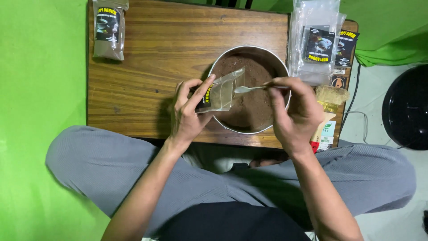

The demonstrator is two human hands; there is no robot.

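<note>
Left hand [187, 111] pinches a small clear pouch [220, 91] at its near-left edge, fingers [203, 91] closed on the plastic. The pouch's mouth points right and slightly up, toward the spoon. It hangs over the left rim of the metal bowl [214, 67], not touching the powder as far as I can tell.

Right hand [296, 111] holds a small white spoon [249, 88], thumb and forefinger closed on the handle end. The spoon's long axis runs near-horizontal, left to right, with its scoop end at the left, just beside the pouch mouth. Scoop and mouth sit very close; I can't tell whether they touch. Can't tell if the scoop is loaded.

Key relation: pouch mouth lies directly left of the spoon tip, both above the bowl, roughly in line. The spoon hand is the nearer one to the powder.

Pouch look: transparent, flat, mostly empty-looking, dark label on the side under the left thumb, mouth spread open.

Bowl: round, steel, filled with brown powder [249, 111], sits centre-right on the wooden desk [147, 67].

Around it: one filled pouch with dark label [108, 29] at the far-left corner of the desk; a stack of empty labelled pouches [318, 40] to the right of the bowl; a small carton [325, 134] at the right edge. The person sits cross-legged in grey trousers, on a green surface.
</note>
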